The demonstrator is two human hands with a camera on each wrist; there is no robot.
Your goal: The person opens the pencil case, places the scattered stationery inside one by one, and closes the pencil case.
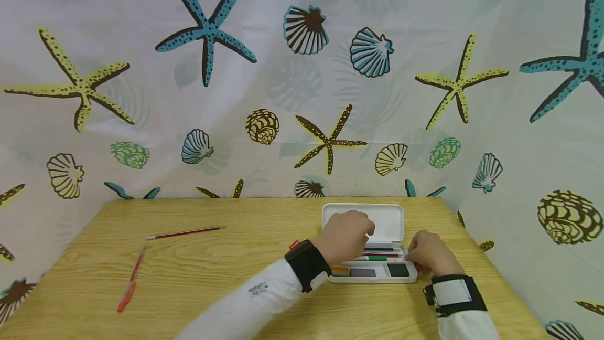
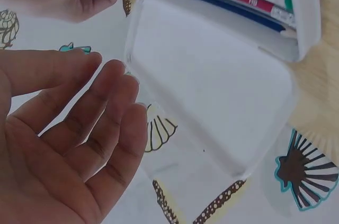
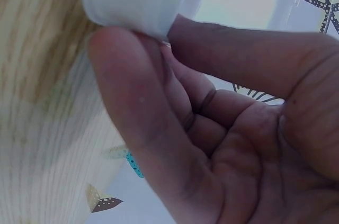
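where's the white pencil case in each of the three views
Head: the white pencil case lies open at the table's right side, lid back, left hand over it and right hand at its right end.
Left wrist: it fills the upper right, lid inside facing the camera, pens along the top.
Right wrist: only a white corner shows at top left, against the fingertips.
Shared landmark: the wood-grain table.

Wooden table (image 1: 226,277) fills the lower part of the head view. A red pencil (image 1: 185,233) lies left of centre, nearly level. An orange pen (image 1: 130,280) lies below and left of it, steeply slanted, well apart from the pencil. A white curtain (image 1: 283,93) printed with starfish and shells covers the whole upper frame.
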